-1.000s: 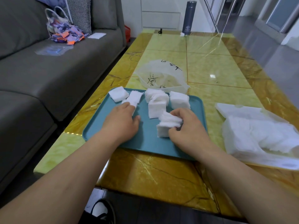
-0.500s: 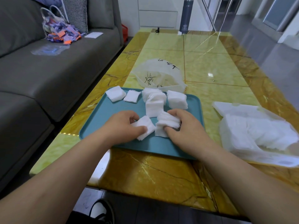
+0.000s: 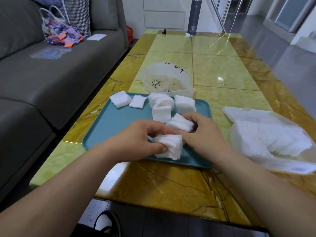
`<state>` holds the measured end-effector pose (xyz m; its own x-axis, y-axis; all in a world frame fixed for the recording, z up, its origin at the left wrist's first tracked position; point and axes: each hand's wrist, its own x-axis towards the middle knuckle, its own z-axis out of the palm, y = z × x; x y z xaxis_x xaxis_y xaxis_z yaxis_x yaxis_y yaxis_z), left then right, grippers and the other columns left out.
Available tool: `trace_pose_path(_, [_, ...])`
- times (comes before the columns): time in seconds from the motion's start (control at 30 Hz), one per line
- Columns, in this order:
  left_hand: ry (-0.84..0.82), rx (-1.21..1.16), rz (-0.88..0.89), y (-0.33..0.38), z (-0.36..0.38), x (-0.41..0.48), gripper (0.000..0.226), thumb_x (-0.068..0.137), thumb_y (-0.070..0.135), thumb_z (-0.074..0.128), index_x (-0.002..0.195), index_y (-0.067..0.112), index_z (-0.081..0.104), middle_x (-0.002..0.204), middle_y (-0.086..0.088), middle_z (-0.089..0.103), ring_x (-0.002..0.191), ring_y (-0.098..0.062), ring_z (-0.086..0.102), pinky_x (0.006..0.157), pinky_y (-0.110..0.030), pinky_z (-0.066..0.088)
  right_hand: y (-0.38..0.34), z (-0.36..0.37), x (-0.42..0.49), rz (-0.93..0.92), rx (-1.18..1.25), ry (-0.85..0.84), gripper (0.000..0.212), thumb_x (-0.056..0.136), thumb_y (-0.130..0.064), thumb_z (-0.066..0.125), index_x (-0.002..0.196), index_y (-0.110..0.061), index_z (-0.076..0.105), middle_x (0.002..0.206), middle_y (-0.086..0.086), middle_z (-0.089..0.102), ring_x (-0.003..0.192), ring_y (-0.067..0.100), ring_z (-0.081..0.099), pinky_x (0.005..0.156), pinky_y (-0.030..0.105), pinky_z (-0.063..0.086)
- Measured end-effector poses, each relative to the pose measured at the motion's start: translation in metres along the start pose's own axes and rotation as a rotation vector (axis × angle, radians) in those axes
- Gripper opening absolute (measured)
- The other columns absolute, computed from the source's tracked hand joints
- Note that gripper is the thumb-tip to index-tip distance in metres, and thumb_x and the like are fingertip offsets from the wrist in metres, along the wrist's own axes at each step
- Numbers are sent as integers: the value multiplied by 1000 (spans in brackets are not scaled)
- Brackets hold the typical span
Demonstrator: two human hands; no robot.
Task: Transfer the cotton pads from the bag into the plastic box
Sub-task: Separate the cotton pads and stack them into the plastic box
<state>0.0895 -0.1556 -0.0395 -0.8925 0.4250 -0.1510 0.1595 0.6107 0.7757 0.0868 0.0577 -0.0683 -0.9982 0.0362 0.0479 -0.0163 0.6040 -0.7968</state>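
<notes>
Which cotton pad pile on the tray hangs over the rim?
The far-left pile, at the teal tray's far-left corner. Its outer edge overlaps the rim onto the table; the other piles sit inside the tray.

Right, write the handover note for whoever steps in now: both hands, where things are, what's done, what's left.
Left hand: pinching a stack of cotton pads at the near edge of the blue tray.
Right hand: closed on a second stack just behind it.
More pads: four or so loose piles along the tray's far side.
Bag: on the table right of the tray, still holding many pads.
Plastic box: behind the tray; contents unclear.
Done: several piles out on the tray.
Left: move the stacks into the box, empty the bag.
</notes>
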Motion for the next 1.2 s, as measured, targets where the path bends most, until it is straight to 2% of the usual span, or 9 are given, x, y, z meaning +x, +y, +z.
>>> trace_pose_path(0.13, [105,28,-8,0,7,8,30,76,15,88,99,29,74,89,9,76,73,3,67,66,-10,51,-2,-3,-1,-42,-14,-105,29,83,-25,83,111,-28,76,102,-10,77,94,11,70,88,33,58])
trace_pose_path(0.27, [134,14,-2,-4,9,12,26,76,17,90,96,29,78,85,0,74,64,-3,60,66,-18,52,-6,-12,-5,-139,-48,-240,26,92,-12,70,114,-27,76,106,-6,78,97,11,69,86,18,52])
trace_pose_path(0.4, [203,27,4,-8,14,15,27,74,21,91,93,29,75,74,7,66,56,2,52,58,-10,45,-9,-17,-4,-112,-46,-359,35,80,-11,61,112,-21,71,103,6,75,97,27,68,90,41,57])
trace_pose_path(0.53, [272,14,5,-9,20,18,34,69,22,93,89,27,66,73,9,70,56,1,60,59,-15,49,-11,-16,-12,-82,-112,-368,67,76,-28,90,129,-41,51,112,-30,60,95,-12,61,78,-4,41])
trace_pose_path(0.73, [150,123,-93,-4,17,19,72,73,41,90,134,38,52,83,8,66,65,1,59,60,-17,43,-4,-7,-9,-71,-112,-321,58,86,-13,80,133,-37,56,115,-16,67,95,-3,65,77,0,43])
trace_pose_path(0.87, [49,29,-123,-1,19,19,47,78,28,86,118,29,61,65,9,61,52,-4,55,53,-20,44,-2,-4,-12,-20,-6,-311,67,87,4,62,141,-35,55,122,-11,69,105,5,67,91,12,52])
trace_pose_path(1.03, [24,-120,-138,4,30,19,41,85,23,79,119,28,57,74,5,70,55,-7,65,51,-19,48,-7,10,-21,116,227,-283,95,86,14,49,159,-43,28,125,-7,57,84,4,58,51,6,43])
trace_pose_path(1.1, [53,-110,-117,7,36,20,43,84,26,79,121,28,57,85,7,74,62,1,65,53,-12,46,-6,14,-22,140,303,-264,101,84,17,46,163,-40,21,134,-2,55,81,5,58,49,8,42])
trace_pose_path(1.2, [86,-67,-67,13,37,22,39,83,26,81,114,29,59,73,11,69,55,5,59,51,-8,40,-8,5,-26,146,346,-219,97,86,17,47,164,-34,24,130,-3,57,73,0,51,46,6,40])
